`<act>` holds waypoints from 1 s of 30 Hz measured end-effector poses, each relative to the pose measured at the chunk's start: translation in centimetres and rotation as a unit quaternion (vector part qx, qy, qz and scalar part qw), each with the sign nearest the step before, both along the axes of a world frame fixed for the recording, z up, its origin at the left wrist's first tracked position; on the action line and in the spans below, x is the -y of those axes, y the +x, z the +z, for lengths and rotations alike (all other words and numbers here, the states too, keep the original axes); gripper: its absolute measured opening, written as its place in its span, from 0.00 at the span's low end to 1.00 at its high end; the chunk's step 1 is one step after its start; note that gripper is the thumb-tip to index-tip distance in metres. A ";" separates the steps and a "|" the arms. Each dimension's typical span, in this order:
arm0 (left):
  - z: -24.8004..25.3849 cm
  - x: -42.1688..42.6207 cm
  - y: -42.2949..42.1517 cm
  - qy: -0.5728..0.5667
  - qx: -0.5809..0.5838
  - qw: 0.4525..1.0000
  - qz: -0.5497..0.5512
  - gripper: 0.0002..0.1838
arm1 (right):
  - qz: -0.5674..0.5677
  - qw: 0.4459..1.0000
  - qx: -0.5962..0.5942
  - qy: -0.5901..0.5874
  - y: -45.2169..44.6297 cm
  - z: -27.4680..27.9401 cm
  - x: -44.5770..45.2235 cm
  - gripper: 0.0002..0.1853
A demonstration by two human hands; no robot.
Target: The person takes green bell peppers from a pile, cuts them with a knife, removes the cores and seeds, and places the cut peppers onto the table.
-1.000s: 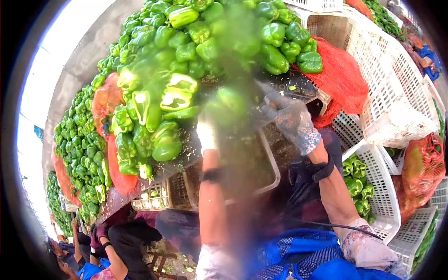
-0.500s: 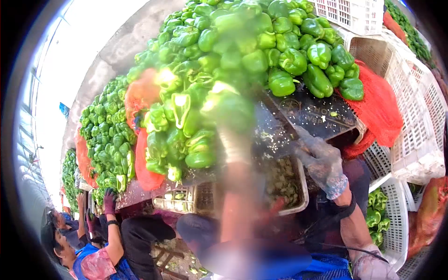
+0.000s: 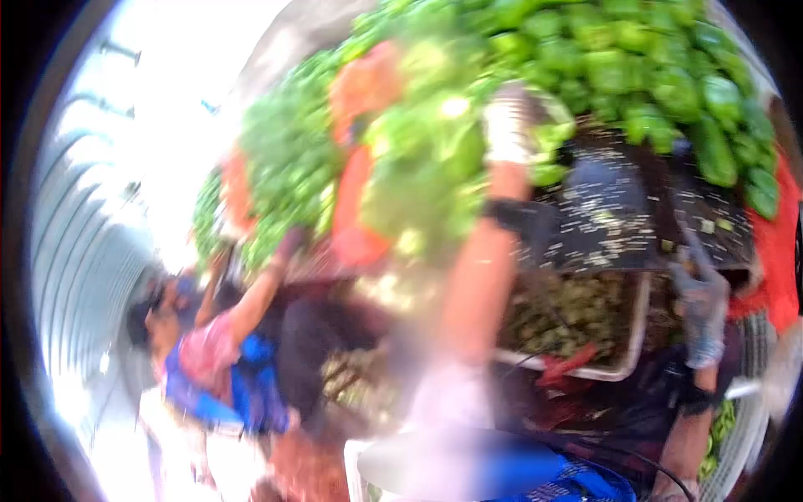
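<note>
My left hand [image 3: 512,125], in a pale glove, reaches over the pepper heap and is closed on a green pepper [image 3: 554,132]; motion blurs its fingers. My right hand [image 3: 701,293], in a grey patterned glove, is low at the right by the edge of the dark board [image 3: 602,209]. Its fingers are closed round something thin that I cannot make out. Pale seeds are scattered over the board. Green peppers [image 3: 669,88] are piled behind it.
A pale-rimmed crate [image 3: 640,326] of scraps stands below the board. Red net bags [image 3: 358,201] lie among the peppers at left. A co-worker in a blue vest [image 3: 205,385] sits at the left. A white crate [image 3: 744,452] is at the lower right.
The view has swung left, so the heap and board appear farther right. My left hand has moved up and forward over the heap. My right hand remains near the board's edge.
</note>
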State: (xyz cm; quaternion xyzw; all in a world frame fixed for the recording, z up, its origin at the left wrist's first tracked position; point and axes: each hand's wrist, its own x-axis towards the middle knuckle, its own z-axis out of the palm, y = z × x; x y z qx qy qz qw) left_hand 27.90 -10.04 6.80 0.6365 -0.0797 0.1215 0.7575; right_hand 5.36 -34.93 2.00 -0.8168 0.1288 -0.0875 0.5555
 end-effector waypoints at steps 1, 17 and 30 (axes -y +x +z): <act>-1.0 0.8 -1.6 -0.019 -0.037 0.999 0.003 0.16 | -0.011 0.999 -0.027 0.037 0.4 -0.2 -0.4 0.28; -12.0 0.0 -4.7 0.731 0.097 0.648 0.192 0.10 | -0.013 0.998 -0.050 0.029 -0.5 0.1 -0.5 0.31; -8.0 16.9 2.4 0.485 0.142 0.862 -0.038 0.44 | -0.156 0.983 0.077 0.056 -1.1 -0.7 4.7 0.32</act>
